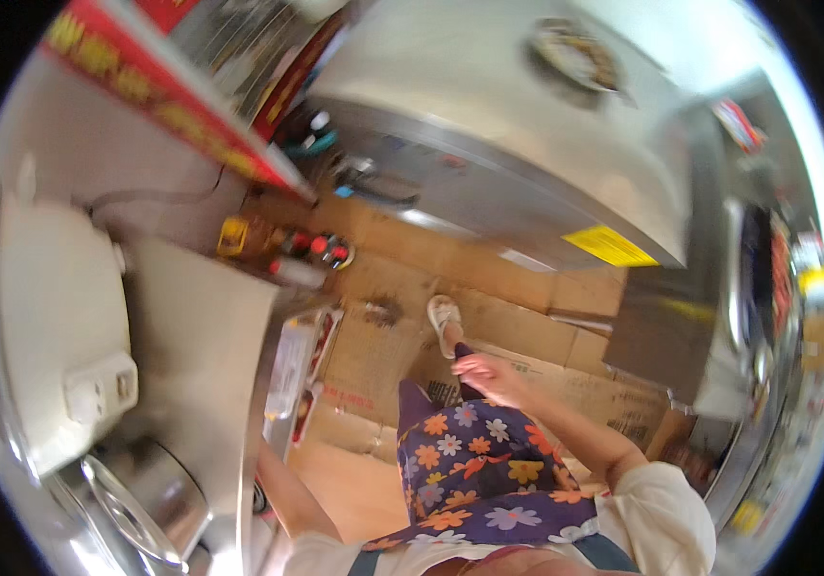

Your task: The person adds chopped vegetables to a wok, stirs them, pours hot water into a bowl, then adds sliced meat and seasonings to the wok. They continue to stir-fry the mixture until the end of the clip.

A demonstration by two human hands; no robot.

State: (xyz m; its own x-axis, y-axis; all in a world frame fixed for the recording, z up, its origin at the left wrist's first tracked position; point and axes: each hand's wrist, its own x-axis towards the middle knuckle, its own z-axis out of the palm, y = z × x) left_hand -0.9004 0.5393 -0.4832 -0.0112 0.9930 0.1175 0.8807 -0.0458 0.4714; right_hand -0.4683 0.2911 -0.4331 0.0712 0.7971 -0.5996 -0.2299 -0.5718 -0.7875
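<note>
My right hand [487,378] hangs in front of my thigh, blurred by motion. Its fingers are loosely bent and I see nothing in them. Just behind it is a purple apron [469,461] printed with flowers. My left forearm reaches towards the edge of the stainless steel counter [196,317] on the left; that edge hides the left hand. By this forearm, below the countertop, are clear plastic packs [289,367] with red parts. One foot in a pale sandal [444,317] is on flattened cardboard [369,367] that covers the floor.
A plate of food [576,56] sits on a steel worktop [455,72] ahead. Bottles with red caps [329,248] stand on the floor at the left. A white appliance [59,309] and a steel pot [160,482] occupy the left counter. A red sign [167,101] juts in above.
</note>
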